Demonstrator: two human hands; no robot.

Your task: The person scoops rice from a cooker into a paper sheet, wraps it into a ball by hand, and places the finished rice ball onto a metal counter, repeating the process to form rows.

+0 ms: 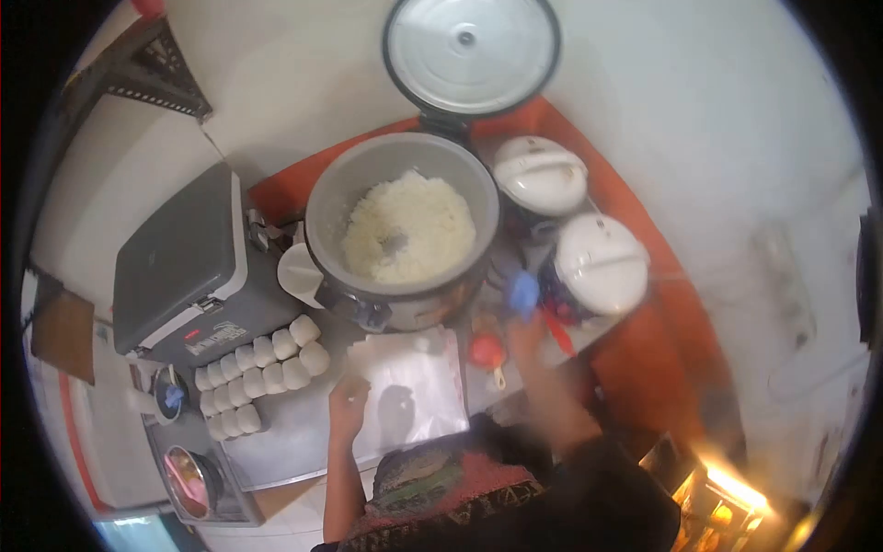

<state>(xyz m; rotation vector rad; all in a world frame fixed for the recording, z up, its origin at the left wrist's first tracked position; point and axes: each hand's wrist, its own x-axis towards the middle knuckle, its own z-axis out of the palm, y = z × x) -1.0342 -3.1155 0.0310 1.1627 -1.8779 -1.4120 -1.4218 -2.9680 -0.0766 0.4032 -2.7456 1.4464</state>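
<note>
A large grey cooker (pixel 326 184) is seen at the middle of the table (pixel 280 451), with its round lid (pixel 472 55) raised behind it. Inside it, white rice (pixel 432 216) is heaped, with a small hollow near its middle. In front of the cooker, pale paper sheets (pixel 418 405) are laid flat, and a shadow is cast on them. The left hand (pixel 349 391) is placed at the left edge of the sheets with its fingers bent; whether a sheet is gripped cannot be told. The right hand (pixel 526 329) is blurred and is held just beside or around a blue item (pixel 522 293), to the right of the cooker; whether it is closed on that item cannot be told. Near it, a red item with a pale loop (pixel 487 350) and a narrow red piece (pixel 557 332) are seen. Farther back, 2 containers with white lids (pixel 541 177) are set side by side. To the left of the sheets, white rounded pieces (pixel 273 376) are lined up in 3 rows, in front of a grey cooler box (pixel 179 253) whose lid is shut. A white scoop-shaped piece (pixel 298 275) is seen between the cooler box and the cooker.
</note>
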